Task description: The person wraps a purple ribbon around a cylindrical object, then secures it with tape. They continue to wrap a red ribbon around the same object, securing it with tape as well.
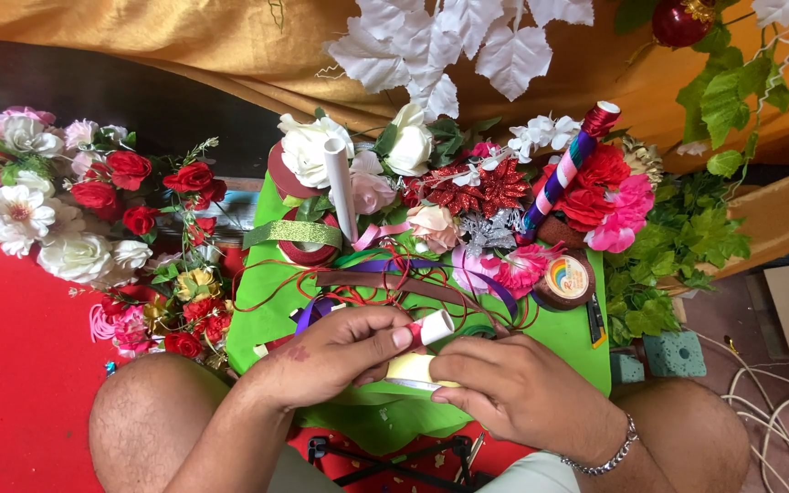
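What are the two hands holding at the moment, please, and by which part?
The left hand grips a small white paper roll by its lower end; the right hand pinches a pale yellow strip by its right edge.

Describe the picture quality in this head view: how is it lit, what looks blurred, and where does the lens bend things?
Head view: soft, even daylight with no strong glare; faint shadows lie under the hands. The left hand and right hand are slightly soft, as is the small white roll between them. The flowers on the green sheet look sharper. The wide lens curves the edges, seen at the white cables.
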